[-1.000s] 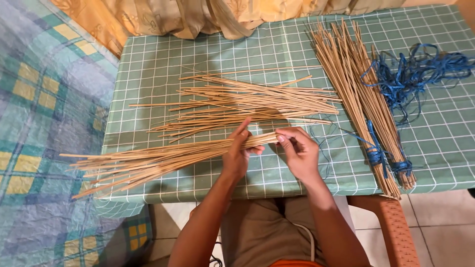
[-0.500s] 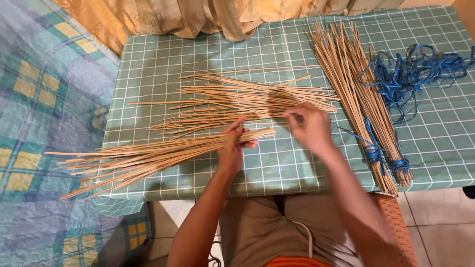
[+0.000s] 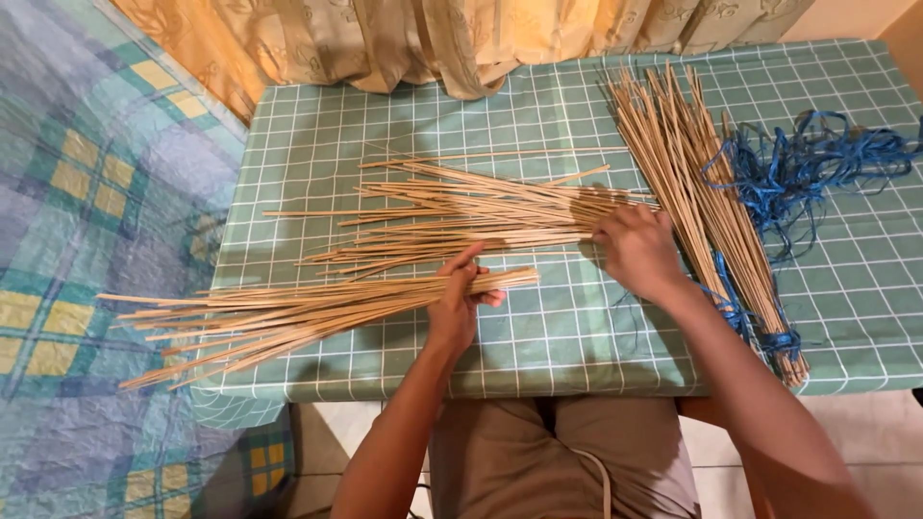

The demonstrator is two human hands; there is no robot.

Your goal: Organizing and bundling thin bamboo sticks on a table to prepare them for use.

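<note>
Green checked table (image 3: 317, 144). Left hand (image 3: 455, 306) grips gathered bundle (image 3: 288, 312) near its front edge; right hand (image 3: 635, 248), fingers curled, on loose sticks (image 3: 461, 216) mid-table. Many still unsorted; tied bundle (image 3: 716, 221) finished.

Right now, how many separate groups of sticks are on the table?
3: a bunch gripped in the left hand, a loose pile under the right hand, and a blue-tied bundle at right.
</note>
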